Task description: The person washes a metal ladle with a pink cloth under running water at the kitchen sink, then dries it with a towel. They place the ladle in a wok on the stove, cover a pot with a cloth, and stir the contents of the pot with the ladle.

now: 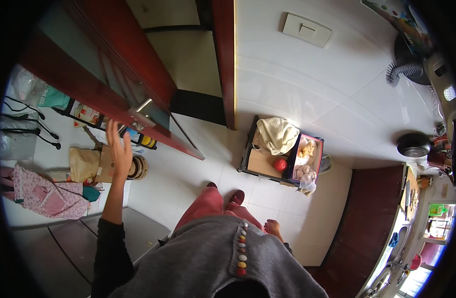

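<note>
On the left, my left hand is raised with its fingers extended, beside the edge of a dark red wooden door with glass panels. A metal lever handle is on this door, just above and right of the fingertips. Whether the fingers touch the door edge or the part behind it, I cannot tell. My right hand hangs low by my right thigh, its fingers loosely curled; whether it holds anything is not visible.
A black rack by the tiled wall holds a cream cloth bag, a red round fruit or vegetable, ginger and garlic. A pink patterned apron hangs at left. Dark red cabinets and a counter stand at right.
</note>
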`<state>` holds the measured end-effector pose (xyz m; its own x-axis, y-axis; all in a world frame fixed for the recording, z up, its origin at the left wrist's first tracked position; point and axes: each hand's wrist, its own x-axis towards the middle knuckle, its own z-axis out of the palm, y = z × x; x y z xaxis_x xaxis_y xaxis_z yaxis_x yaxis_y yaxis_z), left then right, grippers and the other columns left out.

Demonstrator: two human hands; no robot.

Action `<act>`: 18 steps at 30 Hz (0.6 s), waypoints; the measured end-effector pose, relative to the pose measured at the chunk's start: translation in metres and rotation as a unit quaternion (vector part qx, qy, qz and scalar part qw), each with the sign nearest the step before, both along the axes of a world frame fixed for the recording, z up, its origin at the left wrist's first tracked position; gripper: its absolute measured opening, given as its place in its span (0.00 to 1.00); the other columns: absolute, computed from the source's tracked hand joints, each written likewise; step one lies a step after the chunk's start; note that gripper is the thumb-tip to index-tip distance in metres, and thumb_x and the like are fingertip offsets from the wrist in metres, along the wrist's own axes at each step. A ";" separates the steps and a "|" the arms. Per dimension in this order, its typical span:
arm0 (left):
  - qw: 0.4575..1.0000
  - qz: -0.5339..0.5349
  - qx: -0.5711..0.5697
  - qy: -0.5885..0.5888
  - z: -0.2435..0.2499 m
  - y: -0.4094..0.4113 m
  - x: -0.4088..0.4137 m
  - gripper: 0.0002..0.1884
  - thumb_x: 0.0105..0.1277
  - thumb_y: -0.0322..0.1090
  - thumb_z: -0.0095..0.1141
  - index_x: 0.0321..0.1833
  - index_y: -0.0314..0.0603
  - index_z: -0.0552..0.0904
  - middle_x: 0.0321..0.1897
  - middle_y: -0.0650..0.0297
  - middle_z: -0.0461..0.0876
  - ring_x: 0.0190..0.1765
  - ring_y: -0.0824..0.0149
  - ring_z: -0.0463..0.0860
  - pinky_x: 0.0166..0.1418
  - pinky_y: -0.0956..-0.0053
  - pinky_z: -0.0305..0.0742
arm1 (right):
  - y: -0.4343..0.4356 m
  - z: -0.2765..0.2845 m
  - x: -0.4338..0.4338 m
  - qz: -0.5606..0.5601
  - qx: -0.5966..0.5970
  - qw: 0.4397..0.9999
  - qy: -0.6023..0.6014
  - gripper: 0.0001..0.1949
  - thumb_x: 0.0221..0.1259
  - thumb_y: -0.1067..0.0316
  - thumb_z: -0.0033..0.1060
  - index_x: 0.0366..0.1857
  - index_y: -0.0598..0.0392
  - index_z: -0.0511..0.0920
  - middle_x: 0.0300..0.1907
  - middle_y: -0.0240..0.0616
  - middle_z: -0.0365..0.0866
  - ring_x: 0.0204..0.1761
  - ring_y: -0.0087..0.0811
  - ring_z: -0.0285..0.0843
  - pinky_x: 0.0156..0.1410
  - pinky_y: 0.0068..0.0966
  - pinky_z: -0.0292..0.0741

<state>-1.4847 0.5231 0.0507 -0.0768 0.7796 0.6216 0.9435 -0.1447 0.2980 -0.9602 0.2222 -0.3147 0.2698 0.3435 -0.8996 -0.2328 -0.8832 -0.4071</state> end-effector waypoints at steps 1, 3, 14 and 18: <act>0.999 -0.019 -0.031 0.022 0.000 0.014 -0.010 0.22 0.73 0.34 0.50 0.67 0.33 0.69 0.66 0.45 0.69 0.68 0.44 0.68 0.72 0.54 0.61 | -0.001 0.002 -0.001 0.004 -0.007 1.000 -0.010 0.18 0.61 0.76 0.53 0.55 0.63 0.77 0.35 0.41 0.82 0.33 0.32 0.81 0.35 0.28 0.80; 0.994 -0.065 -0.075 0.035 0.005 0.043 -0.017 0.17 0.72 0.38 0.51 0.58 0.33 0.75 0.57 0.43 0.74 0.62 0.42 0.72 0.73 0.50 0.61 | -0.008 0.013 -0.002 -0.024 -0.006 1.000 -0.007 0.18 0.60 0.77 0.53 0.55 0.64 0.76 0.34 0.43 0.82 0.32 0.33 0.81 0.34 0.29 0.80; 0.934 -0.266 -0.142 0.191 0.040 0.150 0.001 0.16 0.67 0.44 0.57 0.44 0.35 0.81 0.44 0.51 0.82 0.52 0.49 0.79 0.64 0.55 0.68 | 0.016 0.046 -0.042 -0.030 0.025 0.997 -0.069 0.21 0.59 0.77 0.54 0.58 0.68 0.75 0.40 0.51 0.85 0.35 0.37 0.85 0.40 0.30 0.83; 0.919 -0.297 -0.163 0.199 0.046 0.188 0.020 0.20 0.66 0.50 0.58 0.37 0.35 0.82 0.39 0.50 0.84 0.43 0.48 0.81 0.50 0.55 0.73 | 0.021 0.028 -0.056 0.033 0.062 0.992 -0.102 0.22 0.56 0.73 0.61 0.57 0.69 0.77 0.42 0.51 0.86 0.42 0.38 0.86 0.47 0.30 0.83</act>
